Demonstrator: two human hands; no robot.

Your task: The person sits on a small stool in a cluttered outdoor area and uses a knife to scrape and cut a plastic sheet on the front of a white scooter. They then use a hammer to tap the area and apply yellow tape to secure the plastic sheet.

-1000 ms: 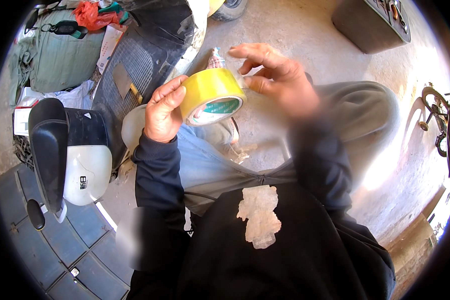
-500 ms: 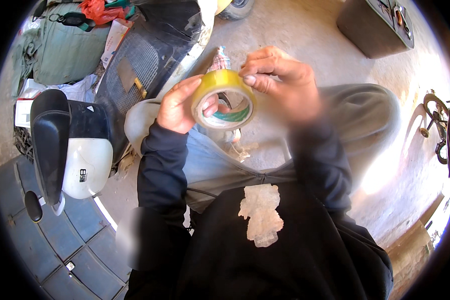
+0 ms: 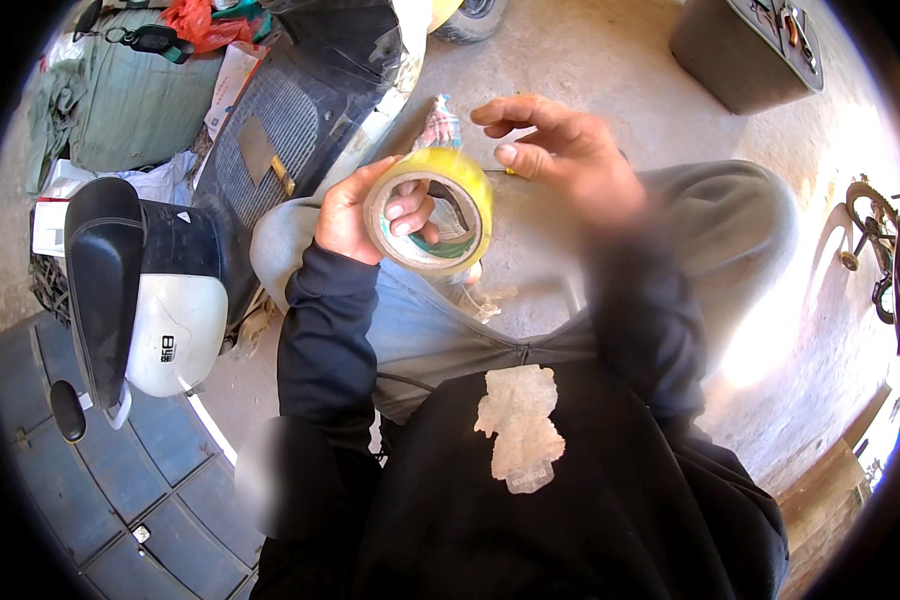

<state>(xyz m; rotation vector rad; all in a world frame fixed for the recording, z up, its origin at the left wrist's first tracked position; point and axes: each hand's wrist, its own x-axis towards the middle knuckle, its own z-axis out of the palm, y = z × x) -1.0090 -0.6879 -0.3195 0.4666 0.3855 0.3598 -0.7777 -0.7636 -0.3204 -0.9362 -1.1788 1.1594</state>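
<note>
A roll of clear yellowish packing tape (image 3: 432,215) is in my left hand (image 3: 370,210), whose fingers pass through the cardboard core while the thumb side presses its outer rim. To the right of the roll hovers my right hand (image 3: 570,160), apart from the tape, its index finger and thumb spread with nothing visible between them. Behind the roll a crumpled patterned cloth or wrapper (image 3: 443,125) partly shows. Beneath it, on the ground between my legs, lies a small frayed scrap (image 3: 483,305), mostly hidden by the roll.
A scooter with a black seat (image 3: 102,270) and ribbed footboard (image 3: 270,130) stands at the left; a putty knife (image 3: 263,155) lies on the footboard. A dark bin (image 3: 735,60) topped with tools is far right. A small bicycle (image 3: 873,240) leans by the wall.
My right hand has come off the tape roll's edge and its fingers have parted. My left hand has turned the roll and shifted it slightly left and down.
</note>
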